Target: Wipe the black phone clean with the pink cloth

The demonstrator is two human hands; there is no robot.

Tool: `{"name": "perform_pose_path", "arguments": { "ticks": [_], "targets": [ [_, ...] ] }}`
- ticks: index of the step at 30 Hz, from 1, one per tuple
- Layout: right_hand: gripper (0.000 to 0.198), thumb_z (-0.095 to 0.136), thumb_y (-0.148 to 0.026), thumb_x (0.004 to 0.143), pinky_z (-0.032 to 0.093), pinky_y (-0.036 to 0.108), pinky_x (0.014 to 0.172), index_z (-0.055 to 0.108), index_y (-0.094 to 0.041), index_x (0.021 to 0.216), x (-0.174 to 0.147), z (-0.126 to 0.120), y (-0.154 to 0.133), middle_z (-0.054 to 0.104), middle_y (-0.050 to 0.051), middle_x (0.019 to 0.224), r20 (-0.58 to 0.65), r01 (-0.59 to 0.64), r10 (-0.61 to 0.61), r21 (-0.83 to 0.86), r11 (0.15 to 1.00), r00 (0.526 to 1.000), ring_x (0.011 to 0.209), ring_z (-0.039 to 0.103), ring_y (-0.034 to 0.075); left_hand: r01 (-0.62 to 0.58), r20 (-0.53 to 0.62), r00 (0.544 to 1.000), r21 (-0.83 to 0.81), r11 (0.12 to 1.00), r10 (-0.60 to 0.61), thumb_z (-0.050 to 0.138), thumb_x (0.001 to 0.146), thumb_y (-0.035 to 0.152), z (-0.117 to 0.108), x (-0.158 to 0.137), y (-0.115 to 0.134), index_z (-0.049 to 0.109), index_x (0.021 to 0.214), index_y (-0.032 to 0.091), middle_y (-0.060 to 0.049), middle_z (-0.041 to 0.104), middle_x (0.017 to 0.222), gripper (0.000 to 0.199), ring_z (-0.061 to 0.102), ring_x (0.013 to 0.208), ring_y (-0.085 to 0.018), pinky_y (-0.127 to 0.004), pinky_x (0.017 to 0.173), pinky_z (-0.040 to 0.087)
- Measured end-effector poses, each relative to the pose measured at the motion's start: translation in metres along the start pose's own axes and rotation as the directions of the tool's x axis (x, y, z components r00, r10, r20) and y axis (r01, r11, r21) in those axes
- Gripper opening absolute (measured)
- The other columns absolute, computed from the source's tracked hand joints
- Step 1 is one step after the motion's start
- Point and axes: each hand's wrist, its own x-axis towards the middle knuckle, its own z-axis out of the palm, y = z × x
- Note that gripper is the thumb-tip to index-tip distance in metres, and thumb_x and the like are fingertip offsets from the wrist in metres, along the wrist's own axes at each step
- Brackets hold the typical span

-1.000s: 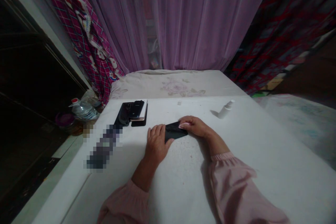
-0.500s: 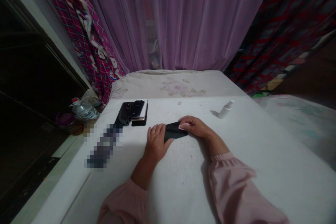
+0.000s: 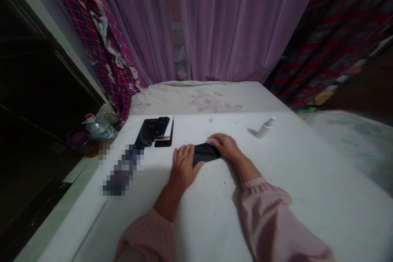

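A black phone (image 3: pixel 206 153) lies flat on the white table, angled slightly. My left hand (image 3: pixel 183 165) grips its left end, thumb along the near edge and fingers over the far side. At the phone's right end, my right hand (image 3: pixel 226 146) is closed around a small pale pink cloth (image 3: pixel 210 141). Only a bit of the cloth shows by the fingertips, at the phone's far edge; the rest is hidden by the hand.
Beyond my left hand, several phones lie stacked and overlapping, a small dark phone (image 3: pixel 161 127) on top. A pixelated patch (image 3: pixel 123 170) covers something nearer. A white spray bottle (image 3: pixel 266 127) stands at the right. A large water bottle (image 3: pixel 100 126) is beside the table's left edge.
My right hand has moved slightly up and to the left with the cloth, toward the phone's far edge. Less of the cloth shows. My left hand stays on the phone.
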Motion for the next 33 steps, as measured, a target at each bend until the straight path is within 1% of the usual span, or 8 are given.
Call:
{"name": "perform_pose_path", "arguments": {
  "ticks": [7, 13, 16, 19, 22, 27, 30, 33],
  "targets": [
    [0.020, 0.060, -0.036, 0.080, 0.048, 0.029, 0.072, 0.072, -0.021, 0.084, -0.001, -0.003, 0.006, 0.072, 0.003, 0.082, 0.102, -0.026, 0.007, 0.183, 0.983, 0.995, 0.077, 0.063, 0.018, -0.001, 0.024, 1.000, -0.019, 1.000, 0.002, 0.052, 0.092, 0.041, -0.002, 0.000, -0.002, 0.045, 0.137, 0.016, -0.015, 0.055, 0.136, 0.052, 0.045, 0.128, -0.030, -0.054, 0.111, 0.026],
    [0.017, 0.064, -0.033, 0.077, 0.049, 0.029, 0.072, 0.070, -0.018, 0.077, -0.001, -0.008, 0.010, 0.066, 0.004, 0.081, 0.191, 0.016, -0.077, 0.306, 0.952, 0.979, 0.076, 0.060, 0.017, 0.006, 0.019, 1.000, -0.013, 1.000, -0.005, 0.052, 0.092, 0.041, -0.002, -0.001, -0.003, 0.045, 0.136, 0.015, -0.015, 0.054, 0.137, 0.051, 0.044, 0.129, -0.030, -0.054, 0.112, 0.025],
    [0.012, 0.069, -0.032, 0.074, 0.050, 0.032, 0.082, 0.072, -0.020, 0.074, -0.002, -0.013, 0.011, 0.066, 0.004, 0.087, 0.262, 0.025, -0.123, 0.347, 0.938, 0.957, 0.085, 0.061, 0.018, 0.004, 0.033, 0.999, -0.017, 1.000, -0.004, 0.052, 0.092, 0.041, -0.003, -0.001, -0.003, 0.045, 0.136, 0.015, -0.015, 0.054, 0.137, 0.052, 0.044, 0.129, -0.030, -0.054, 0.112, 0.025],
    [0.011, 0.074, -0.032, 0.072, 0.047, 0.036, 0.094, 0.075, -0.022, 0.075, -0.004, -0.019, 0.012, 0.065, 0.005, 0.100, 0.307, 0.029, -0.152, 0.372, 0.928, 0.940, 0.102, 0.059, 0.020, 0.001, 0.033, 0.999, -0.018, 1.000, 0.000, 0.051, 0.093, 0.041, -0.004, -0.002, -0.004, 0.045, 0.136, 0.015, -0.015, 0.054, 0.136, 0.051, 0.044, 0.129, -0.030, -0.055, 0.112, 0.025],
    [0.012, 0.075, -0.034, 0.071, 0.046, 0.035, 0.096, 0.076, -0.023, 0.075, -0.005, -0.020, 0.014, 0.062, 0.006, 0.106, 0.333, 0.020, -0.160, 0.389, 0.921, 0.929, 0.109, 0.057, 0.021, -0.001, 0.017, 1.000, -0.015, 1.000, 0.001, 0.050, 0.093, 0.042, -0.003, -0.002, -0.004, 0.045, 0.137, 0.016, -0.014, 0.054, 0.137, 0.051, 0.044, 0.129, -0.030, -0.054, 0.112, 0.025],
    [0.013, 0.073, -0.034, 0.071, 0.049, 0.033, 0.087, 0.074, -0.021, 0.073, -0.003, -0.011, 0.016, 0.065, 0.005, 0.095, 0.250, 0.017, -0.122, 0.386, 0.922, 0.961, 0.095, 0.061, 0.020, -0.009, 0.001, 1.000, -0.007, 1.000, 0.009, 0.051, 0.093, 0.041, 0.001, -0.002, -0.004, 0.045, 0.138, 0.016, -0.015, 0.055, 0.136, 0.052, 0.045, 0.128, -0.030, -0.055, 0.112, 0.026],
    [0.016, 0.070, -0.035, 0.074, 0.050, 0.031, 0.078, 0.073, -0.020, 0.076, -0.001, -0.005, 0.015, 0.067, 0.005, 0.086, 0.177, 0.022, -0.084, 0.326, 0.945, 0.981, 0.082, 0.062, 0.019, -0.017, -0.016, 1.000, -0.008, 1.000, 0.017, 0.051, 0.093, 0.042, 0.002, -0.001, -0.004, 0.045, 0.137, 0.016, -0.015, 0.055, 0.136, 0.052, 0.045, 0.128, -0.031, -0.055, 0.111, 0.027],
    [0.018, 0.065, -0.036, 0.078, 0.049, 0.029, 0.071, 0.074, -0.021, 0.081, -0.001, 0.000, 0.013, 0.070, 0.004, 0.083, 0.095, 0.001, -0.024, 0.227, 0.974, 0.995, 0.077, 0.063, 0.018, -0.018, -0.022, 1.000, -0.007, 1.000, 0.018, 0.051, 0.093, 0.042, 0.003, -0.001, -0.004, 0.045, 0.136, 0.014, -0.015, 0.055, 0.135, 0.052, 0.045, 0.127, -0.031, -0.056, 0.111, 0.027]
  ]
}}
